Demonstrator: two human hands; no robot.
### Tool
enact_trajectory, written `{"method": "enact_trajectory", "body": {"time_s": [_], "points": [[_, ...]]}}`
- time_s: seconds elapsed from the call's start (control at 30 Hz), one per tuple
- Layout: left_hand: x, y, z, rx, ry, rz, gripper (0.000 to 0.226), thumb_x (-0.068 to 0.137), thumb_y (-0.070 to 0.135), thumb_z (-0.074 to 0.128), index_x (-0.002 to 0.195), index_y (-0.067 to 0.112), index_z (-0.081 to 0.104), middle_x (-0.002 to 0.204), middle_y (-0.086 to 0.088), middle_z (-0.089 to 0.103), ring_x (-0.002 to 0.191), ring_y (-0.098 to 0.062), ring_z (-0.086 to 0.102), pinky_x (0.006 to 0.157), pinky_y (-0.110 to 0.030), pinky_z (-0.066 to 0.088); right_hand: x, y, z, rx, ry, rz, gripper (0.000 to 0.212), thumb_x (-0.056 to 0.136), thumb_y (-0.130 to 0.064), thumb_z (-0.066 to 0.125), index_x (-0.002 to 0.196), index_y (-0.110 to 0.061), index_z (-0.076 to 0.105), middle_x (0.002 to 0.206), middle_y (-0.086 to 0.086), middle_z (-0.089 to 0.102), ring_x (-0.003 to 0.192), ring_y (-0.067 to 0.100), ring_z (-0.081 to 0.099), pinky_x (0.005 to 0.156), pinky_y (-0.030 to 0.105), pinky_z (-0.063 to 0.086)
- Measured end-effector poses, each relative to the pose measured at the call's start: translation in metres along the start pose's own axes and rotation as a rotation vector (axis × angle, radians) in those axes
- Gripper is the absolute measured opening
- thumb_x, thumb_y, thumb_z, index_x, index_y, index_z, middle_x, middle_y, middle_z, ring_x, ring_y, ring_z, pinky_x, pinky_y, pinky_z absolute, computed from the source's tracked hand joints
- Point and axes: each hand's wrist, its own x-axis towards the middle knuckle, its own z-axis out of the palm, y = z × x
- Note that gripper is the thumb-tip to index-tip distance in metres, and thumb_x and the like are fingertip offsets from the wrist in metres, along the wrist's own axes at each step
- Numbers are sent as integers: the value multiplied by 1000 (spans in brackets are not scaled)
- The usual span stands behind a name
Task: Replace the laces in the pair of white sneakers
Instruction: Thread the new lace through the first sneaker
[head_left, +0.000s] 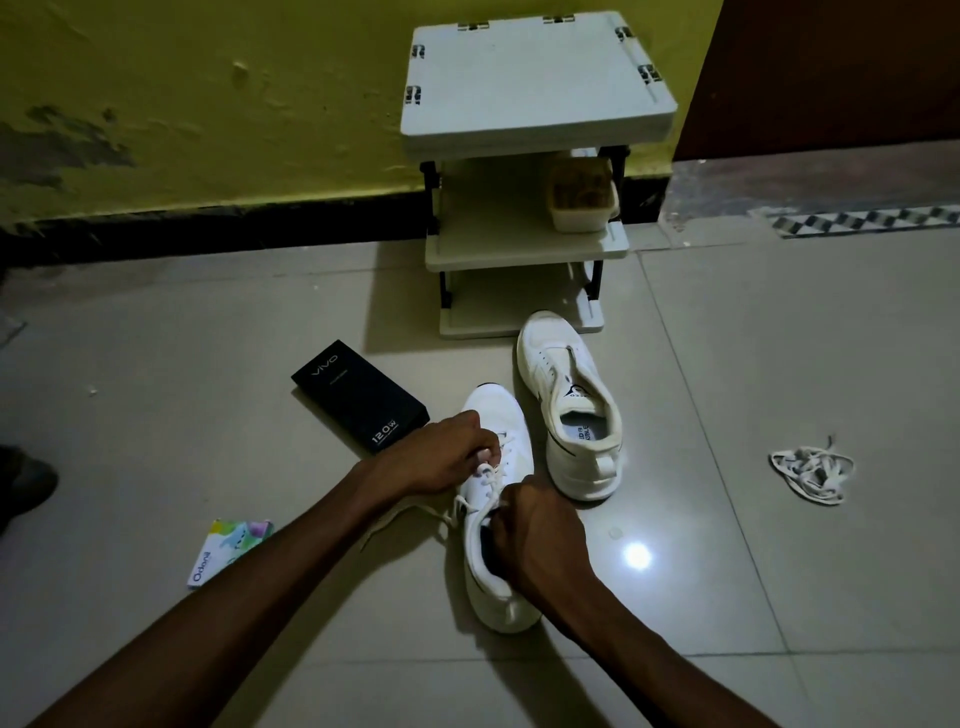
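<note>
1. Odonil packet: flat on the floor, near left, well apart from the footwear.
2. Black vivo box: flat on the floor, farther away than the packet, just left of the near sneaker's toe.
3. Left hand: over the left side of the near sneaker; fingers curled together, pinching the lace at the middle eyelets.
4. Lace: threaded across the eyelets of the near sneaker; one free end trailing left over the floor, under the left forearm.
5. Near sneaker: upright on its sole at centre, toe pointing far, heel pointing near.
6. Right hand: at the collar of the near sneaker; fingers curled tight, gripping the upper at the opening. Contact with the lace: cannot tell.
7. Far sneaker: upright, just right of the near sneaker, no lace in the eyelets, toe towards the shelf rack.
8. Shelf rack: against the far wall; pale container on the middle tier.
9. Loose laces: tangled heap on the floor, right, well apart from both sneakers.
</note>
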Motion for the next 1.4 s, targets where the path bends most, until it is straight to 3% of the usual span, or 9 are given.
{"method": "enact_trajectory", "body": {"time_s": [0.2, 0.47, 0.6, 0.73, 0.83, 1.03, 1.17, 1.27, 1.4], "points": [[1, 7, -15, -57, -143, -4, 24, 102, 10, 43, 106, 2, 65, 95, -7, 55, 87, -16, 48, 69, -25, 31, -3, -4, 0, -89, 141, -46, 16, 93, -21, 52, 95, -9, 63, 96, 10, 61, 89, 27, 60, 70, 27, 39], [7, 8, -25, 14, -243, 37, 19, 99, 25, 53, 89, 11, 63, 84, -4, 57, 81, -21, 54, 70, -30, 39, -2, -3, 0, -29, 112, -12, 21, 94, -22, 54, 105, -7, 63, 106, 11, 61, 100, 26, 59, 75, 23, 36], [-1, -3, -17, -45, 11, 63, 12, 85, 20, 72, 96, 19, 75, 89, 5, 61, 81, -6, 56, 75, -26, 46, -1, -2, 3, 19, 91, -6, 29, 91, -23, 62, 110, -1, 65, 112, 14, 63, 104, 26, 60, 77, 18, 28], [-7, -2, -4, -105, 204, 15, 9, 80, 21, 74, 81, 30, 71, 87, 15, 58, 79, 0, 57, 75, -28, 51, -1, -5, 3, 11, 176, -65, 22, 76, -13, 78, 89, 3, 71, 89, 17, 69, 80, 30, 67, 67, 25, 44], [-9, 8, 6, 19, 253, -56, 7, 85, 20, 62, 81, 27, 62, 95, 12, 53, 85, -12, 59, 75, -38, 51, -3, -7, -2, -3, 221, -100, 14, 80, -15, 71, 83, -2, 68, 84, 14, 66, 69, 19, 55, 55, 14, 33], [-12, 12, 21, 141, 328, -103, 10, 87, 19, 55, 94, 25, 53, 103, 6, 51, 86, -22, 60, 63, -33, 42, -5, -7, -4, -71, 173, -78, 15, 93, -18, 53, 94, -7, 62, 96, 11, 60, 90, 28, 58, 73, 29, 43], [-14, 12, 20, -10, 321, -80, 21, 80, 6, 54, 83, 25, 45, 91, 3, 58, 80, -21, 59, 70, -39, 49, -5, -8, -2, -55, 185, -87, 12, 88, -17, 60, 88, -6, 65, 89, 12, 63, 81, 28, 61, 66, 27, 40], [-17, 17, 20, -182, 353, -99, 25, 72, -2, 50, 77, 23, 47, 77, 4, 60, 71, -15, 57, 65, -32, 49, -2, -7, 2, -9, 202, -93, 12, 77, -15, 73, 77, -4, 68, 76, 13, 66, 68, 27, 64, 60, 24, 38], [-17, 25, 20, -189, 314, -129, 21, 72, -3, 47, 81, 15, 46, 81, -4, 63, 74, -22, 58, 63, -31, 46, -2, -8, -3, -99, 156, -80, 14, 92, -17, 54, 93, -5, 61, 96, 13, 61, 88, 30, 59, 72, 29, 42]]}}
